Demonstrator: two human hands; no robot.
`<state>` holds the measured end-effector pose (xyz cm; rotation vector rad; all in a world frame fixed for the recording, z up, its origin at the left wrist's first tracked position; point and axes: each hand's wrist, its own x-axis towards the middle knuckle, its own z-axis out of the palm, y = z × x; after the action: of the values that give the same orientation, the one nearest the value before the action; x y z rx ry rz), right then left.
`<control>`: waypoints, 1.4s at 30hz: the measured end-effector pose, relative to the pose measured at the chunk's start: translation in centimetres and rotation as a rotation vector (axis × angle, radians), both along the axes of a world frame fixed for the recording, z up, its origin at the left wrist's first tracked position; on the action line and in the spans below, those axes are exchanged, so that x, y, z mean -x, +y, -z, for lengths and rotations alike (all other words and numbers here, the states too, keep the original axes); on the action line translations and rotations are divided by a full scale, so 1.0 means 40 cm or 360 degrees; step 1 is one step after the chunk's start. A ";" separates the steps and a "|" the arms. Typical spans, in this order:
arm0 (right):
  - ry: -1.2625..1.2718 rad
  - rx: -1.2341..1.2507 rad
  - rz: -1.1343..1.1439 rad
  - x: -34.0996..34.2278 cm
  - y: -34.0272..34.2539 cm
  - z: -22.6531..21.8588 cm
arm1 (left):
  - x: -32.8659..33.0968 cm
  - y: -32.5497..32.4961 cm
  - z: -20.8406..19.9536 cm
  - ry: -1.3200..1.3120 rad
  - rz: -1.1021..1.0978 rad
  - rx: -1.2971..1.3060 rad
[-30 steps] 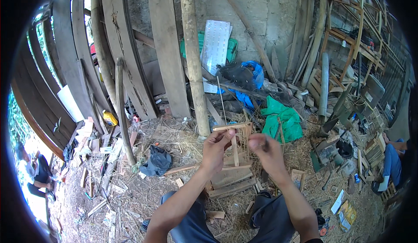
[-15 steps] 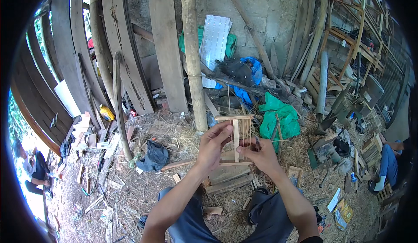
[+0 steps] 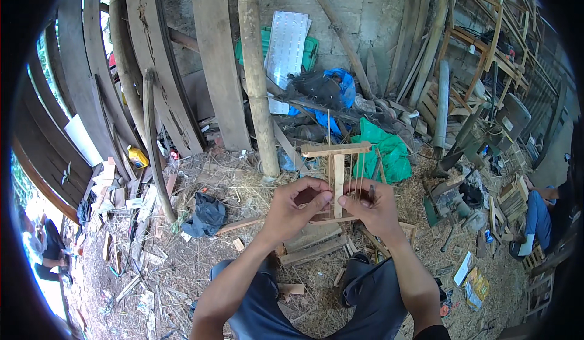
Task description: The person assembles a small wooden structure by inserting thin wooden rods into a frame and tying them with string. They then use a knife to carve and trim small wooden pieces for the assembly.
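In front of me, above my knees, is a small wooden frame [image 3: 339,172] with a flat top bar, a pale upright slat and several thin sticks. My left hand [image 3: 295,212] is closed, its thumb and fingertips pinched at the left edge of the frame's lower part. From the other side my right hand [image 3: 374,209] grips it, thumb against the slat and fingers curled behind. A small dark thing shows between the right fingers; its kind I cannot make out. The palms hide part of the lower bar.
Wood offcuts [image 3: 313,248] and shavings cover the ground. A green sheet [image 3: 389,151] and a dark cloth or bag [image 3: 205,215] lie beyond my hands. A round post [image 3: 252,78] stands ahead. People sit at far left [image 3: 48,248] and far right [image 3: 541,212].
My left hand has moved down from near the top bar to the lower part of the slat. The frame's top bar now shows more of its face. The view has shifted slightly.
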<state>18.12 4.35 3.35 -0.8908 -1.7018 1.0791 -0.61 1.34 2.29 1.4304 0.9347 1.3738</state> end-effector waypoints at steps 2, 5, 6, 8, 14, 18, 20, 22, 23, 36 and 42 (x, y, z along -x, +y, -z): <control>-0.0017 0.0013 0.0005 -0.002 -0.004 -0.010 | 0.003 -0.008 -0.005 0.0078 0.0048 -0.0002; -0.0046 0.0014 0.0016 -0.009 -0.009 -0.017 | 0.001 -0.008 -0.007 0.0104 0.0086 -0.0085; -0.0052 0.0000 0.0012 -0.011 -0.010 -0.017 | 0.001 -0.006 -0.006 0.0104 0.0090 -0.0078; -0.0029 0.0009 0.0027 -0.011 -0.011 -0.014 | 0.001 -0.002 -0.005 0.0157 0.0083 -0.0116; -0.0005 -0.0024 0.0029 -0.013 -0.009 -0.011 | -0.006 0.001 0.004 0.0153 0.0010 -0.0188; -0.0021 -0.0050 0.0026 -0.018 -0.010 -0.017 | -0.011 0.000 -0.003 0.0121 0.0032 -0.0139; -0.0007 -0.0053 0.0033 -0.017 -0.010 -0.014 | -0.014 -0.001 -0.006 0.0147 0.0013 -0.0165; 0.0008 -0.0059 0.0034 -0.015 -0.009 -0.011 | -0.018 -0.002 -0.003 0.0141 -0.0008 -0.0159; 0.0015 -0.0060 0.0032 -0.016 -0.007 -0.008 | -0.019 -0.002 -0.001 0.0133 -0.0027 -0.0153; 0.0062 -0.0098 -0.0001 -0.013 -0.011 -0.013 | 0.014 0.003 -0.019 0.0592 0.0015 -0.0458; 0.0078 -0.0084 -0.0014 -0.017 -0.010 -0.007 | 0.016 -0.001 -0.023 0.0548 0.0095 -0.0339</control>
<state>18.82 3.96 3.64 -0.8181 -1.6875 1.0489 -1.24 1.30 3.19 1.8838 0.9729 1.2328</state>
